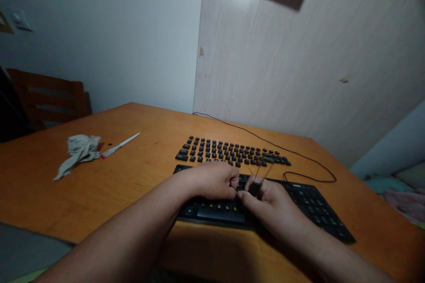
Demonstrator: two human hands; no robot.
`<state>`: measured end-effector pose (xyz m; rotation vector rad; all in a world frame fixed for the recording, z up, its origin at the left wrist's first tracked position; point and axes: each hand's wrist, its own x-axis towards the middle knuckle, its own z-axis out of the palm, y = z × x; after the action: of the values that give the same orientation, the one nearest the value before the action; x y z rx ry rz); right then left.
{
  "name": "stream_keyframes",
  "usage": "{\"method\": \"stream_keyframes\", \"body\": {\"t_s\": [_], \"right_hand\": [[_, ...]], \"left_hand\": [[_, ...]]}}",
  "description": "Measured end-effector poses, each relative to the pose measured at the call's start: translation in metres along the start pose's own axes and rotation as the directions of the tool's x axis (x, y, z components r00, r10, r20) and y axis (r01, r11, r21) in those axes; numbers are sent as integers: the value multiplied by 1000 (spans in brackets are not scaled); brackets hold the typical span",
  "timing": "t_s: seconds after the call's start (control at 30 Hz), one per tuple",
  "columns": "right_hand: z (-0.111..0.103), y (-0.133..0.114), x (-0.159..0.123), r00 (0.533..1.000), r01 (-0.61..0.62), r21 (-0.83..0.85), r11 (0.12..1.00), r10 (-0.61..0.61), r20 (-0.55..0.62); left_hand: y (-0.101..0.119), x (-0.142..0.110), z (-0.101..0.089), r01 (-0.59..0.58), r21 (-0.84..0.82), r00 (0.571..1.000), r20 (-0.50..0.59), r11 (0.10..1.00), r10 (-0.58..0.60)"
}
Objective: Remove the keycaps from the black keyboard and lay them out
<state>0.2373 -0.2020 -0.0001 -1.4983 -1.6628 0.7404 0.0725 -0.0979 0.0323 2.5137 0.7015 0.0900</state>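
A black keyboard (308, 205) lies on the orange wooden table (133, 177) with many of its keycaps off. Those loose black keycaps (232, 152) are laid out in rows just behind it. My left hand (212, 181) rests curled on the keyboard's middle, fingers closed. My right hand (268, 203) is right beside it, fingers pinched around a small dark piece and two thin sticks that poke upward. The fingertips of the two hands nearly touch.
A crumpled grey cloth (78, 152) and a white pen-like tool with a pink tip (119, 145) lie at the left. The keyboard's black cable (285, 152) loops behind. A wooden chair (46, 97) stands far left; a pale wood panel (299, 62) backs the table.
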Motion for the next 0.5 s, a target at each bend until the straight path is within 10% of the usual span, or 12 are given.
{"method": "stream_keyframes", "body": {"t_s": [0.5], "right_hand": [[-7,-8,1,994,-58,187,981,74,-78]], "left_hand": [[4,-3,-3,46,12,997,58,999,-47]]}}
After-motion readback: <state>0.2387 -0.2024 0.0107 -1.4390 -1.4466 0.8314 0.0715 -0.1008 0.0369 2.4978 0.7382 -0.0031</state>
